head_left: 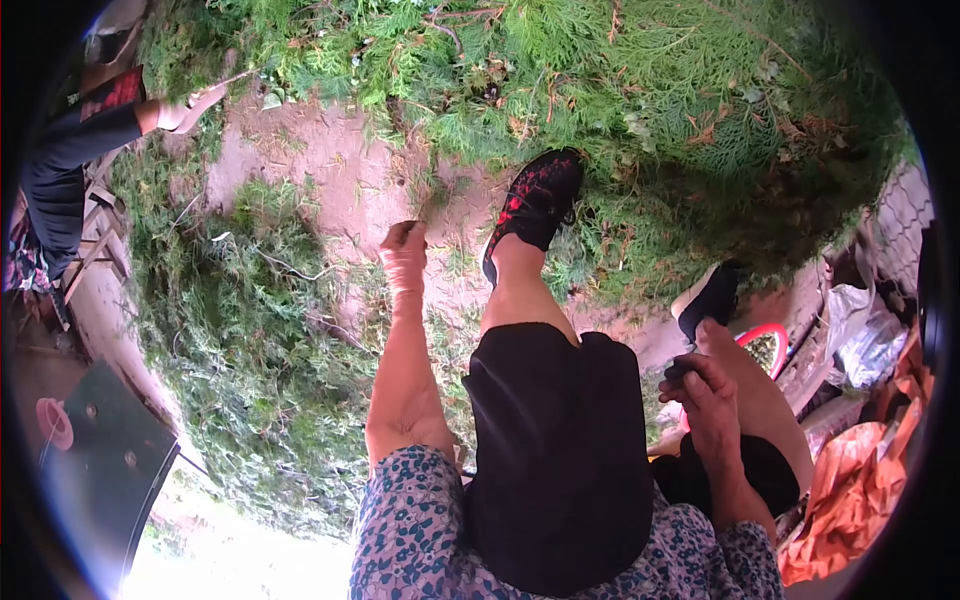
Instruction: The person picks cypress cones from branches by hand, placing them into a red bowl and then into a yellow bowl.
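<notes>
Green conifer cuttings (600, 90) heap beyond and beside a black-and-red shoe (535, 200).
Left hand (404, 245) curls closed above the pinkish ground (340, 190); right hand (706, 392) bunches near a bare leg. Whether either grips anything, I cannot tell.

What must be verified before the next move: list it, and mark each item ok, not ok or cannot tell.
1. Left hand in view and apart from the co-worker's hand: ok.
2. Left hand's grip: cannot tell, fingers too unclear.
3. Right hand holding something: cannot tell, only darkness at its fingertips.
4. Green cuttings heaped ahead, seemingly within reach: ok.
5. Ground free of loose bits: not ok, sprigs are scattered about.
</notes>
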`<act>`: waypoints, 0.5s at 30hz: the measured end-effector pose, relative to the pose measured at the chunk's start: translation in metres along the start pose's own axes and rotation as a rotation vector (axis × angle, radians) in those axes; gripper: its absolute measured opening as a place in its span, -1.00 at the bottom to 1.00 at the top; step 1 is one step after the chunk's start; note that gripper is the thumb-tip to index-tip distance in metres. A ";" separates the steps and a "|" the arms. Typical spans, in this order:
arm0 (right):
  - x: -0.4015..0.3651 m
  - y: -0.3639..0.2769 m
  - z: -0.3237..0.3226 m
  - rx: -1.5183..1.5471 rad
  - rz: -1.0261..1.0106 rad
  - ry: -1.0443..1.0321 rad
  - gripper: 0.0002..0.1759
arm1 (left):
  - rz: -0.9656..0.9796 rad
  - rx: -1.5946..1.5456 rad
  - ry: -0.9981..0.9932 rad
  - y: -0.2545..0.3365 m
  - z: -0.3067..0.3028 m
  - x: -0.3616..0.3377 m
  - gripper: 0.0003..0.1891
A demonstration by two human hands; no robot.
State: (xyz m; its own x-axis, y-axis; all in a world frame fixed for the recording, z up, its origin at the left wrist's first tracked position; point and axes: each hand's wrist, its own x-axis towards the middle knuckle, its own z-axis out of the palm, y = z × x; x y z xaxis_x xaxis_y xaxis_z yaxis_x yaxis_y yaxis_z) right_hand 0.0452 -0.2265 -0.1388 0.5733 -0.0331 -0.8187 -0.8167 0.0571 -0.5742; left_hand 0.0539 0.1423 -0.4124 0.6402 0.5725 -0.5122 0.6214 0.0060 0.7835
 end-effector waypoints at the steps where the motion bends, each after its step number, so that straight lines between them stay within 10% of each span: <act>1: -0.001 0.000 0.000 -0.007 -0.011 -0.001 -0.64 | -0.283 -0.408 -0.093 0.020 -0.008 -0.008 -0.85; 5: -0.002 0.003 0.001 0.001 0.002 -0.028 -0.63 | -0.341 -0.879 -0.024 0.025 -0.062 -0.021 -0.90; 15: -0.001 0.006 0.002 -0.022 -0.014 -0.034 -0.65 | -0.443 -0.780 -0.011 -0.017 -0.107 -0.041 -0.90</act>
State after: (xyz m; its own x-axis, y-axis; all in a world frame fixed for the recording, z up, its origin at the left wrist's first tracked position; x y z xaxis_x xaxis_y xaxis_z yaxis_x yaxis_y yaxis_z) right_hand 0.0401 -0.2238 -0.1411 0.5860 -0.0003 -0.8103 -0.8098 0.0354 -0.5856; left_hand -0.0313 0.2060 -0.3668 0.4217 0.3775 -0.8244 0.3314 0.7821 0.5277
